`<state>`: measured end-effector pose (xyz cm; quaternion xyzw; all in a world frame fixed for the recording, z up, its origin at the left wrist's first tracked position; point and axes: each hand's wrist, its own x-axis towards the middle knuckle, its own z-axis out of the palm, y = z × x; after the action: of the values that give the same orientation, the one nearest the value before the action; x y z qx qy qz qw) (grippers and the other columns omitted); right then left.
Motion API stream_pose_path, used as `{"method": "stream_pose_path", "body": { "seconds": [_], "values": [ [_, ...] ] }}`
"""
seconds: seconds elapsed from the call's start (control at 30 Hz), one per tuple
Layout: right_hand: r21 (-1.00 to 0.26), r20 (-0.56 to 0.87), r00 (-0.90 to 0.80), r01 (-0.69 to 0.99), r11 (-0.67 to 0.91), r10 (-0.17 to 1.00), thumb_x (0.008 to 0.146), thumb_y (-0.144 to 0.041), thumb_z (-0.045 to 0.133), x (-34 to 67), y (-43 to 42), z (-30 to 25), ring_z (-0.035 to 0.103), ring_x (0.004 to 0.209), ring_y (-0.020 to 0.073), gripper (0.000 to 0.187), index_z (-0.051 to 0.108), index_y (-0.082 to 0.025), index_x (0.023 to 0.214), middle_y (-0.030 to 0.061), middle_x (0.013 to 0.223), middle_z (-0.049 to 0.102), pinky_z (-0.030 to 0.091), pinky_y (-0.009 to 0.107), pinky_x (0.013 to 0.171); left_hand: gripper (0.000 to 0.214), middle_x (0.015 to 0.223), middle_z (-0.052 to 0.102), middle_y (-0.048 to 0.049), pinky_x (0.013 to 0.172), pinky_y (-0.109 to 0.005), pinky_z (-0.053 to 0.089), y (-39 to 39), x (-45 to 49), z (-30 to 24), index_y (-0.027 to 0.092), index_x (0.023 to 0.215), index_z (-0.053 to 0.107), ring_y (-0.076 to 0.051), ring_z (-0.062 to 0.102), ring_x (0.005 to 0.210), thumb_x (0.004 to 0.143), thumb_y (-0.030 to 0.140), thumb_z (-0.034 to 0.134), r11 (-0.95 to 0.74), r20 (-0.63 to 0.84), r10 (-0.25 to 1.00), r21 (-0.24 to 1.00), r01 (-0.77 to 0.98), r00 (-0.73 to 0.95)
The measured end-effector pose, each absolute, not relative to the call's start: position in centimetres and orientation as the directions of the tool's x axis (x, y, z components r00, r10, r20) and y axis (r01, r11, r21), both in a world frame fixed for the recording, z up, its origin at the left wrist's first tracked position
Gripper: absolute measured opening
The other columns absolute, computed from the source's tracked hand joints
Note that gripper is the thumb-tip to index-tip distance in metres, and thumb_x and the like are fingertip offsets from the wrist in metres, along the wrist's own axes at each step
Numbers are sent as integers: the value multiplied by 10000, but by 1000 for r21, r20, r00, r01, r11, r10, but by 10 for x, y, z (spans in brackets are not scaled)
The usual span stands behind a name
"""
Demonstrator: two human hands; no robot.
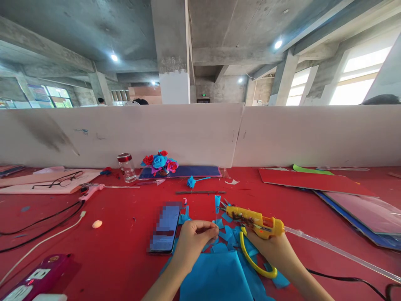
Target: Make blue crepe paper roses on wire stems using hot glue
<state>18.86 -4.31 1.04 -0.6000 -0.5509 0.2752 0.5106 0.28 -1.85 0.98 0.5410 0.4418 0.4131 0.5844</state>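
We cannot make out most of the fingers of the right hand (266, 244), which the yellow glue gun (261, 221) covers, and the forearms run out of the picture at the bottom. The phone (169, 228) has part of its screen blurred into blocks. The lower edge cuts off the blue sheet (216, 276), the magenta power strip (40, 271) leaves at the lower left, and the clear glue stick (341, 253) behind the gun runs off at the right.

We see the left hand (199, 238) closed in a small pinch, thumb and forefinger together on a thin stem (216, 219), very faint and partly hidden by the fingers. The right hand is wrapped round the gun, its nozzle pointing left. Yellow-handled scissors (261, 272) hang at the same hand, one loop below the gun; just how the fingers hold them we cannot tell.

The blue strip (217, 204) at the top of the stem stands upright, just above the left fingertips and beside the gun's nozzle, between the two hands. Below it we find blue scraps (224, 235) scattered on the red table (115, 238), with the blue sheet nearer us, between the forearms. The phone lies just left of the left hand, and farther off, beyond both hands, are a dark stick (200, 192) and a small blue flower (191, 182)
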Motion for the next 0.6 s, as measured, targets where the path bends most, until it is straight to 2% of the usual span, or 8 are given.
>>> {"method": "stream_pose_path", "body": {
  "seconds": [0.23, 0.37, 0.6],
  "values": [
    [-892, 258, 173, 422, 165, 951, 623, -260, 551, 197, -40, 2, 477, 495, 135, 86, 518, -190, 585, -24, 529, 518, 405, 240, 451, 188, 610, 638, -39, 637, -280, 479, -19, 3, 10, 160, 677, 713, -167, 567, 617, 689, 330, 633, 28, -29, 961, 1000, 9, 276],
    [-877, 266, 146, 446, 177, 953, 627, -217, 537, 197, -40, -2, 463, 474, 125, 59, 539, -182, 580, -28, 509, 511, 385, 231, 432, 195, 630, 649, -44, 641, -281, 479, -18, 3, 9, 165, 683, 712, -175, 578, 638, 693, 341, 627, 27, -31, 960, 999, 18, 277],
    [-905, 244, 227, 403, 137, 943, 603, -304, 574, 196, -38, 3, 464, 457, 129, 138, 505, -197, 550, -36, 486, 491, 378, 231, 400, 211, 635, 653, -54, 643, -282, 479, -18, 2, 9, 157, 661, 705, -181, 586, 644, 687, 353, 632, 29, -37, 965, 999, 33, 259]
  ]
}}
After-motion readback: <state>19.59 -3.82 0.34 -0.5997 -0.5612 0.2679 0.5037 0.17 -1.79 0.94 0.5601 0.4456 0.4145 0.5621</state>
